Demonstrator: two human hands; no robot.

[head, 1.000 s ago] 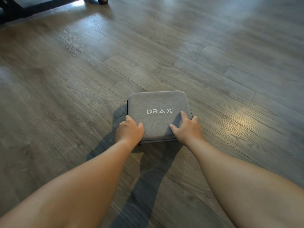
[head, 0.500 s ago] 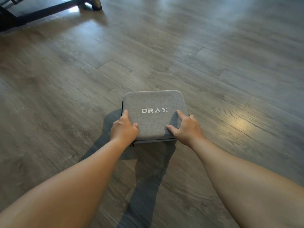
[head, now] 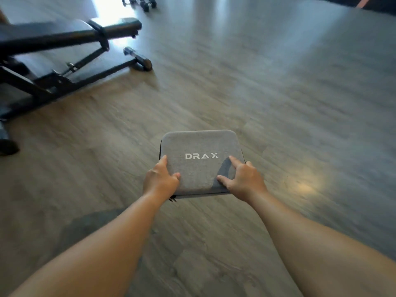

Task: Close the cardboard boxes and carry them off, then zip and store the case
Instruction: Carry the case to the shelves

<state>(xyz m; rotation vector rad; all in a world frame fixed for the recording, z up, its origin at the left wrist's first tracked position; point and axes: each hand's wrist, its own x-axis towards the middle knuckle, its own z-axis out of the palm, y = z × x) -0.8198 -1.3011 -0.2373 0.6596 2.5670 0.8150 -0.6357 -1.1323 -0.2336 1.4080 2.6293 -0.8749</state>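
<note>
Both hands hold the grey DRAX case (head: pixel 200 159) by its near corners: the left hand (head: pixel 159 181) wraps the left corner with thumb on the lid, and the right hand (head: pixel 241 181) pinches the right corner, thumb and forefinger spread on top. The case sits between them, lid up; whether it has left the wood floor (head: pixel 300 103) cannot be told. A zipper pull (head: pixel 172 198) hangs just below the left hand. If the zip is not fully run, the lid may gape on lifting. The weight bench (head: pixel 64 52), far left of the left hand, could trip the carrier
</note>
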